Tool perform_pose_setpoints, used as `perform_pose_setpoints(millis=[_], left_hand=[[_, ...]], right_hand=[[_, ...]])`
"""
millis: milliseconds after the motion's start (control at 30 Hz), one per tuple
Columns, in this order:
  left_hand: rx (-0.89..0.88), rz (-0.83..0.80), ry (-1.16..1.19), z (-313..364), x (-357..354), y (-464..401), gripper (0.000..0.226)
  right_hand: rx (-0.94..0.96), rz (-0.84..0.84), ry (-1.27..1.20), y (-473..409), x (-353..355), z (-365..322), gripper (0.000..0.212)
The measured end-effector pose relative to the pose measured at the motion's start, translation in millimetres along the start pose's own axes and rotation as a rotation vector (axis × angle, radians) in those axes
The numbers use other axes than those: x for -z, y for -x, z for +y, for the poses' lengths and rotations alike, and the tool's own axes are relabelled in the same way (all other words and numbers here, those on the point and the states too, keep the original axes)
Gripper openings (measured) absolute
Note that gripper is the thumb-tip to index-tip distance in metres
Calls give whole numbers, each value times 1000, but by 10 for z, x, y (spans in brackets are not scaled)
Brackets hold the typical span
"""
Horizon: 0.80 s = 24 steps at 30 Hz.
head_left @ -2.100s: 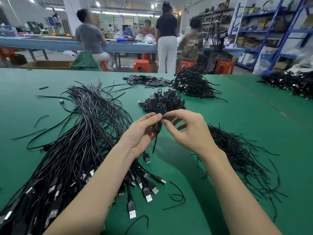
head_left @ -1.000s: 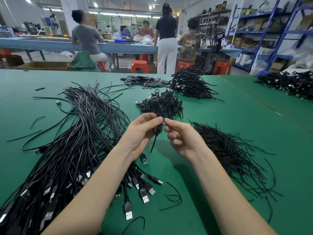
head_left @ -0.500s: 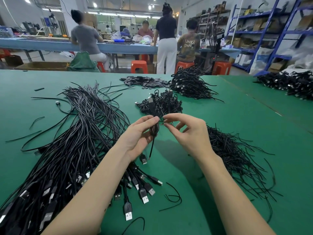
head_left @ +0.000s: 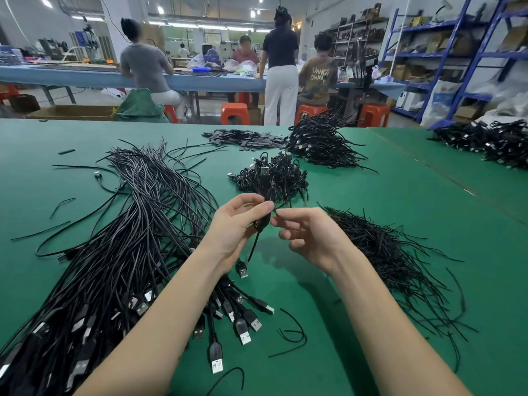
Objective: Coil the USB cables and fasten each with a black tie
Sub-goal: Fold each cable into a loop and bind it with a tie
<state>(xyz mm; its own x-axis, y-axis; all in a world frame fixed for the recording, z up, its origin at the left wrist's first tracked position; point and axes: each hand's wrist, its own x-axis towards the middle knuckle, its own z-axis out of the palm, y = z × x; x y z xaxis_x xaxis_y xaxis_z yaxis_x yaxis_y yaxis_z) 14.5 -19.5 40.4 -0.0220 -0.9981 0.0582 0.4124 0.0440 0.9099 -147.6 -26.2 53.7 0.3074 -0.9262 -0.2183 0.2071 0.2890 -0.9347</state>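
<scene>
Both hands work a coiled USB cable above the green counter.

The left hand has its grip closed around the coiled cable, whose plug hangs below. The right hand pinches a thin black tie at the coil's top. Loose cables lie left, spare ties right, finished coils just beyond.
</scene>
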Motion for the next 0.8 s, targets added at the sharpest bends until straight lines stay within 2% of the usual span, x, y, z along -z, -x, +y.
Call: perform_pose_setpoints(millis=[67,200,367,467,633,700,800], left_hand=[[18,19,6,12,22,-14,29],[64,54,0,15,57,-26,29],[90,53,7,-8,44,-30,30],[101,48,1,-21,50,-33,27],[111,57,-29,-74,45,-22,24],[94,68,-16,-90,24,-26,26],[35,133,-53,-127,-20,-37,24]], right_hand=[[161,1,233,16,54,-4,4],[500,44,555,38,172,-22,17],[659,126,683,1,170,2,16],[693,95,729,-5,186,-23,21],[693,112,794,-6,191,-14,12],[659,159,714,-18,166,-2,10],[429,218,355,-67,70,96,7]])
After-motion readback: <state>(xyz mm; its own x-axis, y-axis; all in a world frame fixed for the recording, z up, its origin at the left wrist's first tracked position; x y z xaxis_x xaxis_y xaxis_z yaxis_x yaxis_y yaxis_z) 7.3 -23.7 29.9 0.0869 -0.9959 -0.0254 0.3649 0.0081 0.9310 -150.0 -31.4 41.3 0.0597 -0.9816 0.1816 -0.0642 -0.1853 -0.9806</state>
